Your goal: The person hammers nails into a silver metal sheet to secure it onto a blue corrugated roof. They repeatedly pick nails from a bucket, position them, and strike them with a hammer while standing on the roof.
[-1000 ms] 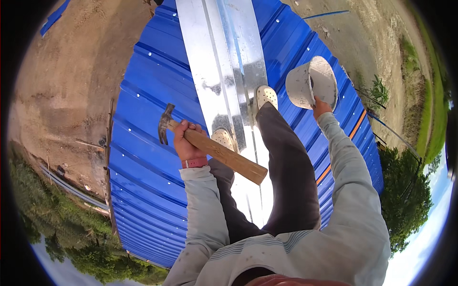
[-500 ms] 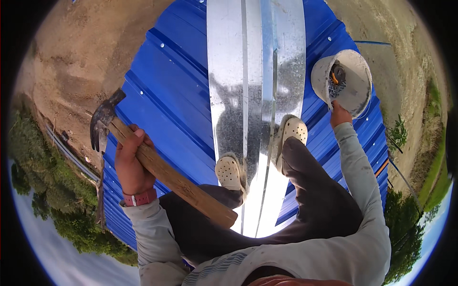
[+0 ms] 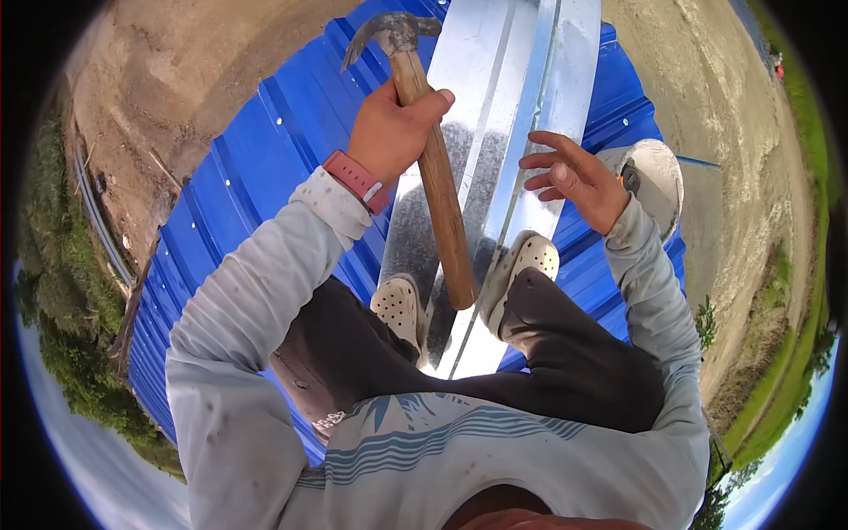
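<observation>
Well left of the left fingers runs one edge of the blue ribbed roof [image 3: 265,159]. The left hand [image 3: 393,132] wraps its fingers round the wooden handle of a hammer [image 3: 440,194], claw head just above them, butt slanting down to their right. A gap over the silvery metal strip [image 3: 481,53] separates both hands. The right hand [image 3: 579,181] has fingers half curled and parted, holding nothing; just right of them is a whitish bucket [image 3: 661,177], contact unclear, near the roof's other edge.
</observation>
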`<state>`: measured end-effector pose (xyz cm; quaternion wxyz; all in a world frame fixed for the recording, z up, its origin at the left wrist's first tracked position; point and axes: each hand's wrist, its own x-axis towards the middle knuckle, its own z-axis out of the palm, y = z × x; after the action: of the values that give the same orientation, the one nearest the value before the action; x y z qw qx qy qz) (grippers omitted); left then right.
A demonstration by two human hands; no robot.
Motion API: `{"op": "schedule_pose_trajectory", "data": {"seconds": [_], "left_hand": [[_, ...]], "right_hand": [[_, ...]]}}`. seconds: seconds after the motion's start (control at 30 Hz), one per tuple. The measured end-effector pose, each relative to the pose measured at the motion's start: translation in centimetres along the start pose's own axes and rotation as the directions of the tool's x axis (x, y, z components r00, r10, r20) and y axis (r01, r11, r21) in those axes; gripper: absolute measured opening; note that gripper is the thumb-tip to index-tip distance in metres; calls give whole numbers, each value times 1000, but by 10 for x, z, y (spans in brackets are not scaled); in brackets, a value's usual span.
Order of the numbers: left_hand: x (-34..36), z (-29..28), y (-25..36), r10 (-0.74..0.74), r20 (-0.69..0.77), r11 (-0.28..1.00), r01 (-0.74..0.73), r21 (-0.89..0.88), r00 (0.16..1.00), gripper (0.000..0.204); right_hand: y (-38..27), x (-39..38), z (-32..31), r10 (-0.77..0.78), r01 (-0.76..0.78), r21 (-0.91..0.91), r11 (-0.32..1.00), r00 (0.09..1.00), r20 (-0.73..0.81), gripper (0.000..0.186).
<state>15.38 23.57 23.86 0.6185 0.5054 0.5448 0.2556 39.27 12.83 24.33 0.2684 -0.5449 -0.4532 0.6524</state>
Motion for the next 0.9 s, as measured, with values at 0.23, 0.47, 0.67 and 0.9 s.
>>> {"op": "schedule_pose_trajectory", "data": {"seconds": [0.23,0.47,0.67,0.9], "left_hand": [[36,31,-3,138,398,974,-198,114,907,59],[44,-31,-105,-213,-52,922,184,-340,976,36],[21,-13,-208,-483,-259,774,270,-572,836,19],[-4,39,-233,-370,-338,796,108,-595,865,15]], "right_hand": [[1,64,38,-42,85,297,951,988,-146,53],[51,36,-13,-12,51,113,992,949,-316,38],[76,34,4,39,-28,48,998,968,-246,35],[105,22,13,190,-186,38,982,962,-198,37]]}}
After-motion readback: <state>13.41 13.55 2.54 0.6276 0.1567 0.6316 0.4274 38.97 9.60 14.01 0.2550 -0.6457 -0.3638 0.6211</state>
